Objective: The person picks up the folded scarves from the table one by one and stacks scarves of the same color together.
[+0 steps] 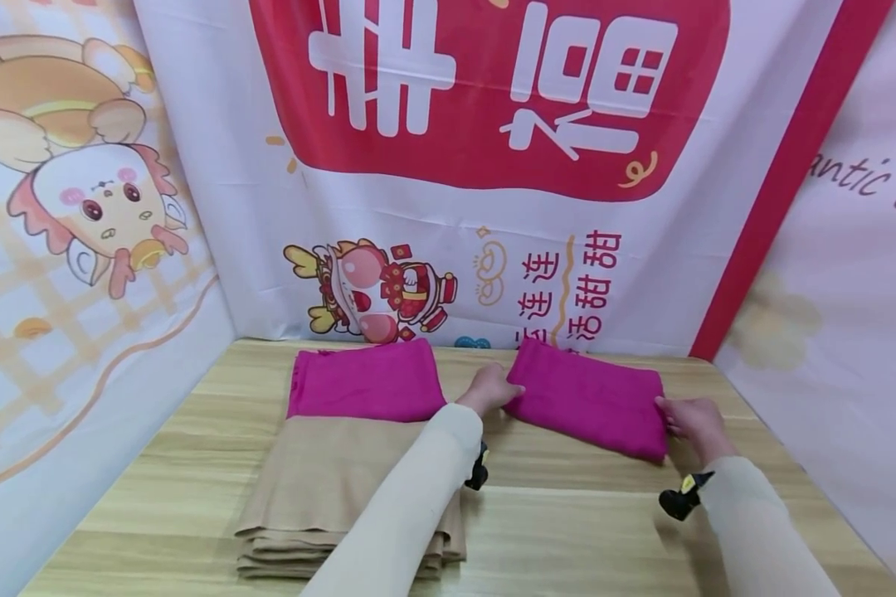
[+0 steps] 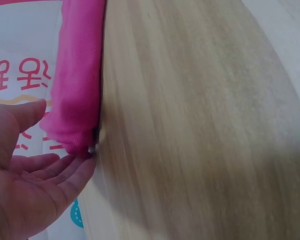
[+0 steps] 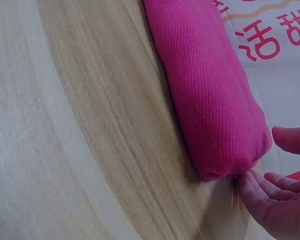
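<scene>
A folded magenta cloth (image 1: 586, 398) lies slightly slanted on the right half of the table, between the two hands. My left hand (image 1: 490, 390) touches its left end; in the left wrist view the fingertips of this hand (image 2: 35, 185) meet the cloth's lower edge (image 2: 77, 85), the thumb held apart from it. At the right end, my right hand (image 1: 696, 421) has its fingers against the edge. The right wrist view shows the hand (image 3: 280, 185) with fingertips at the end of the thick folded cloth (image 3: 210, 95), thumb raised off it.
On the left of the table (image 1: 567, 539) another folded magenta cloth (image 1: 366, 383) lies at the back, with a stack of folded beige cloths (image 1: 328, 473) in front, partly behind my left sleeve. A printed hanging (image 1: 239, 207) stands behind the table, with printed sheets at both sides.
</scene>
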A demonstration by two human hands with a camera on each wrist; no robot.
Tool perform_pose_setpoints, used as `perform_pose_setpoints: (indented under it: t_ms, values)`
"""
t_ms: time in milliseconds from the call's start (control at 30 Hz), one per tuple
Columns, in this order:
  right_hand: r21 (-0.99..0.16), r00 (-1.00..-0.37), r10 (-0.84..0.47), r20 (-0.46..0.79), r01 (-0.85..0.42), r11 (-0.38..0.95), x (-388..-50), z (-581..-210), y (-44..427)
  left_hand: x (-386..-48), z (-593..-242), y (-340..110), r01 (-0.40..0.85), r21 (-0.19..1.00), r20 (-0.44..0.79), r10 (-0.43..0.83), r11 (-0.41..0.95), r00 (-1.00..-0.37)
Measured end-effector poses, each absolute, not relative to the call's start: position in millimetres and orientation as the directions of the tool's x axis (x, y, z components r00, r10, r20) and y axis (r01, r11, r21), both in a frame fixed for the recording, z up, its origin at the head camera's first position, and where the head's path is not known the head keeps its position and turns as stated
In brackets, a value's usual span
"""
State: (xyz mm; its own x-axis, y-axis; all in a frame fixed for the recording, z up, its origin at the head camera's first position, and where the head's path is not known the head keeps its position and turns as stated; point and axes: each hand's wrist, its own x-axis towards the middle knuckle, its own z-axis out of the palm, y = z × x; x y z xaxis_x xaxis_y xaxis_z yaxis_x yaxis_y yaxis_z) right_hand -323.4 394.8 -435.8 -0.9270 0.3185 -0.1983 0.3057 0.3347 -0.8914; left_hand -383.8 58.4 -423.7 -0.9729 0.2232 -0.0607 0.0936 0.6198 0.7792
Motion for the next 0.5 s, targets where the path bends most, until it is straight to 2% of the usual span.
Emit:
perform_pose_setpoints:
  t_ms: [267,500]
  values:
    - [-0.867,-0.902,0.388,-0.192,0.341,0.364,-326.0,-438.4,395.1,-388.8,-426.5,64.0,0.120,0.767,-0.060,0.257,0.630,-0.965]
    - [-0.876,-0.877,0.430,-0.215,0.368,0.311,-329.0,-443.3,394.5,-392.0,-422.9,63.6,0.054,0.756,-0.104,0.201,0.652,-0.974]
